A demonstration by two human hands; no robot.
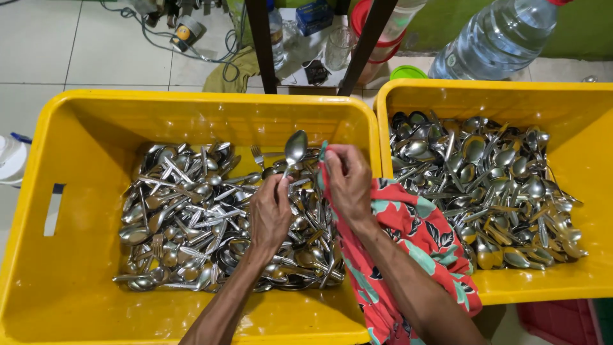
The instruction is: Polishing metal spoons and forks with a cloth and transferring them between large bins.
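My left hand [271, 211] pinches the handle of a metal spoon [295, 147], bowl pointing up, above the left yellow crate [76, 128]. My right hand [348, 179] grips a red cloth with a teal leaf pattern [408, 243], which drapes over my forearm and hangs down past the crate edge. The cloth's upper end sits right beside the spoon's handle. Beneath both hands lies a heap of spoons and forks [191, 217] filling the left crate.
A second yellow crate [575, 108] on the right holds another pile of cutlery [491, 185]. Behind it lies a big clear water bottle [498, 38]. Dark table legs, cables, a glass jar and small bottles stand on the tiled floor at the back.
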